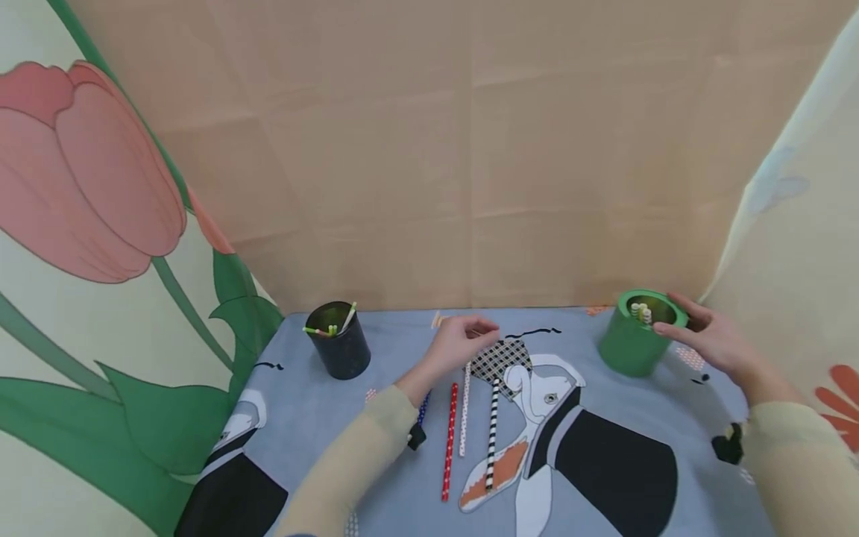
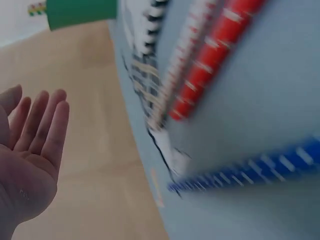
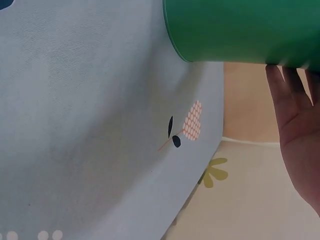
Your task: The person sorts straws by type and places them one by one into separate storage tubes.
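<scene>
Head view: four patterned straws lie side by side on the blue cloth [image 1: 315, 418], long axes running from the person toward the back wall. Left hand [image 1: 463, 341] hovers over their far tips, fingers relaxed, holding nothing; the white dotted straw [image 1: 464, 410] lies nearest. Right hand [image 1: 705, 335], well apart, touches the green cup [image 1: 627, 347] with straight fingers.

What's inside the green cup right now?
Inside the green cup, a few pale straw ends poke up at the rim. Its wall hides their lower parts and the bottom. The right hand touches its rim.
</scene>
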The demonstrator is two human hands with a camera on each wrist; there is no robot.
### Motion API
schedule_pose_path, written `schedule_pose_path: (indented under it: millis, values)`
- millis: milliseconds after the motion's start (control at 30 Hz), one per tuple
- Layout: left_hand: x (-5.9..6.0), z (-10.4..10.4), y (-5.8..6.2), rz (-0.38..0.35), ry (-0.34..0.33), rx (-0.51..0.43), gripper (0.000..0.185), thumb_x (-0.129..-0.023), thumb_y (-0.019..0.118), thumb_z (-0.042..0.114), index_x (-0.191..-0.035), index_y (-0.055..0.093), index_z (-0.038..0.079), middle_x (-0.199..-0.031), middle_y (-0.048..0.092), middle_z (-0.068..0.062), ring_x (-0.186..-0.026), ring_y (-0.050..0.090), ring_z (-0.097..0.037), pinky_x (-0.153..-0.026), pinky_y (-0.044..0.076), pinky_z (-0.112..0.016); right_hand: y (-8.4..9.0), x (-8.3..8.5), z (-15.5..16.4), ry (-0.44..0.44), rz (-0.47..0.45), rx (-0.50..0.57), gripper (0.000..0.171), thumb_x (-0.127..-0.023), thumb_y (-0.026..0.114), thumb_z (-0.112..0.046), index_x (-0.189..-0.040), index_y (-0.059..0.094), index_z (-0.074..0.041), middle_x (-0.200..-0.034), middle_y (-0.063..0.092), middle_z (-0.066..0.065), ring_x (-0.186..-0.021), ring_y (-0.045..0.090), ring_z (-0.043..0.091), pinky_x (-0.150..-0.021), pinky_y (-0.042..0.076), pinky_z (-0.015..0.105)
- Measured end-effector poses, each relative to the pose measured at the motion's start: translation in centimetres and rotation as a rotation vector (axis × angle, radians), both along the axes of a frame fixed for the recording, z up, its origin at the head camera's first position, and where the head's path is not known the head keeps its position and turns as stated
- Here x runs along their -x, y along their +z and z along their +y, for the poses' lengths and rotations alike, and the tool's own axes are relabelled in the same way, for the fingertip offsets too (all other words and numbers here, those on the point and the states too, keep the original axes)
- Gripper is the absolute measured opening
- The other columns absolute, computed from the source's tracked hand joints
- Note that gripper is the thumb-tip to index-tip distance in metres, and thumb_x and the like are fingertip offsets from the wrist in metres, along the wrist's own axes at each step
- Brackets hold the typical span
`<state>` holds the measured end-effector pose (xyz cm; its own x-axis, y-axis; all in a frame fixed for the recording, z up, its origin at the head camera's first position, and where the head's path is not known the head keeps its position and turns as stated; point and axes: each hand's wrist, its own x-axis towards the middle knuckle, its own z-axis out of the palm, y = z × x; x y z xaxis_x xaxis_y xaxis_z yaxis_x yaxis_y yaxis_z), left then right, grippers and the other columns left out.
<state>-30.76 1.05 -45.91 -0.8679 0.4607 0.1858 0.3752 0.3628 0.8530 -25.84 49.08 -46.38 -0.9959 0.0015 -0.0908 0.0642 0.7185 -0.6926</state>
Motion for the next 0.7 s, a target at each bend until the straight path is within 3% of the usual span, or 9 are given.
schedule_pose_path:
  millis: [67,200,300,533,700]
  values:
    - [0.0,-1.8,-0.7,-0.008,0.008,0.028,0.018,-0.102,0.077,0.026,-0.115,0.081,0.014,-0.101,0.077,0.009,-0.086,0.073,-0.008,-0.076,0.060,-0.026,-0.1,0.0,0.2,-0.007,0.004,-0.010,0.099,-0.105,0.064,-0.056,-0.172,0.005,-0.013,-0.154,0.032,0.050,-0.138,0.040,0.060,-0.087,0.049,0.048]
    - [-0.4,-4.7,-1.8,-0.081,0.049,0.069,0.016,-0.100,0.079,0.025,-0.111,0.081,0.014,-0.096,0.076,0.007,-0.078,0.073,-0.014,-0.066,0.060,-0.029,-0.4,0.2,0.4,-0.015,-0.003,-0.021,0.100,-0.104,0.062,-0.060,-0.172,0.002,-0.016,-0.154,0.032,0.050,-0.138,0.038,0.062,-0.093,0.047,0.065]
    - [-0.7,-6.3,-2.4,-0.096,0.064,0.137,0.021,-0.099,0.080,0.026,-0.113,0.080,0.011,-0.095,0.074,0.007,-0.079,0.070,-0.013,-0.066,0.058,-0.030,-0.5,0.3,0.7,-0.019,-0.008,-0.029,0.101,-0.104,0.061,-0.061,-0.172,0.001,-0.017,-0.154,0.031,0.051,-0.139,0.036,0.064,-0.096,0.044,0.072]
    - [-1.4,-9.3,-3.6,-0.057,0.115,0.336,0.027,-0.093,0.087,0.024,-0.113,0.077,0.009,-0.089,0.068,0.006,-0.080,0.063,-0.012,-0.069,0.055,-0.030,-0.4,0.4,0.7,-0.021,-0.023,-0.038,0.101,-0.103,0.060,-0.064,-0.172,0.001,-0.019,-0.156,0.028,0.051,-0.140,0.033,0.066,-0.097,0.042,0.074]
    - [-2.3,-10.3,-4.4,-0.096,0.139,0.493,0.034,-0.087,0.092,0.032,-0.107,0.073,0.013,-0.082,0.064,0.003,-0.072,0.059,-0.015,-0.063,0.049,-0.031,-0.5,0.2,0.6,-0.027,-0.018,-0.025,0.100,-0.104,0.060,-0.063,-0.171,-0.002,-0.023,-0.157,0.025,0.051,-0.141,0.031,0.066,-0.098,0.041,0.074]
